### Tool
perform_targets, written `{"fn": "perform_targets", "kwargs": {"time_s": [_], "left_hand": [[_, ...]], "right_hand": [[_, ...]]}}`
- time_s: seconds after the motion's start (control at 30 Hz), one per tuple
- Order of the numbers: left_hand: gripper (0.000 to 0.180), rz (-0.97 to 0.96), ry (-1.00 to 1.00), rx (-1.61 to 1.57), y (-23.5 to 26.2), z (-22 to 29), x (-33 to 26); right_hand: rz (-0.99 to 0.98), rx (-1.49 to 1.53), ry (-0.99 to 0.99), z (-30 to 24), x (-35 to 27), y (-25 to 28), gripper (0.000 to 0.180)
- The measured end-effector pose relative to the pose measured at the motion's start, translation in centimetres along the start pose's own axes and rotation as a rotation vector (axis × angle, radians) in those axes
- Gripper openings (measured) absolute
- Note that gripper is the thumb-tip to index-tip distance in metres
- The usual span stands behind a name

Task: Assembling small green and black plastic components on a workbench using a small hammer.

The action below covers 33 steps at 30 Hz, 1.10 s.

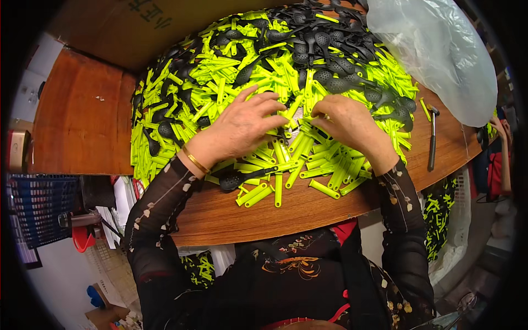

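Observation:
A big heap of bright yellow-green plastic handles [228, 85] mixed with black perforated spoon heads [322, 39] covers the brown wooden table [247, 225]. My left hand [242, 124] is over the middle of the heap, palm down, its fingers spread and nothing seen in them. Opposite it, my right hand [349, 121] is curled, thumb and fingers drawn together at the handles; whatever they grip is hidden. Between the hands, a small pale patch shows among the handles. Closer to me lies a black spoon [234, 180], its stem against a green handle. Several loose handles [324, 188] lie by the near edge.
On the right of the table lies a black-handled hammer [433, 137], beneath a clear plastic bag [440, 60]. A cardboard box [110, 33] stands at the back left. Below are a blue basket [41, 209] and a bag of green and black pieces [440, 214]. Another person's arm [503, 148] shows far right.

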State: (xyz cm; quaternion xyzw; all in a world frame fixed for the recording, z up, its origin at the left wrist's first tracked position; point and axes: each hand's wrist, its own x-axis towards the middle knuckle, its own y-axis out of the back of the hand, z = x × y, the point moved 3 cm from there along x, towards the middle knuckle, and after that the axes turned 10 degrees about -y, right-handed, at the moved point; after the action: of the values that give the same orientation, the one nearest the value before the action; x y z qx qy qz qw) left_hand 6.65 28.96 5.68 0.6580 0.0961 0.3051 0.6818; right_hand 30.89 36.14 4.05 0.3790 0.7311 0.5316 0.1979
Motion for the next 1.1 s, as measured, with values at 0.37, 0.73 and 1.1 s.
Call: {"fn": "perform_targets", "kwargs": {"time_s": [0.37,0.73,1.1], "left_hand": [[0.010,0.044,-0.075,0.118,-0.5,-0.9,2.0],[0.018,0.413,0.490,-0.420,0.4,2.2,1.2],[0.012,0.479,0.372,-0.437,-0.9,1.9,0.7]], "right_hand": [[-0.320,1.114,-0.280,2.6,0.8,-1.3,0.021],[-0.092,1.465,-0.306,-0.4,1.1,-0.9,0.032],[-0.161,1.413,-0.153,-2.3,0.7,-1.0,0.026]]}}
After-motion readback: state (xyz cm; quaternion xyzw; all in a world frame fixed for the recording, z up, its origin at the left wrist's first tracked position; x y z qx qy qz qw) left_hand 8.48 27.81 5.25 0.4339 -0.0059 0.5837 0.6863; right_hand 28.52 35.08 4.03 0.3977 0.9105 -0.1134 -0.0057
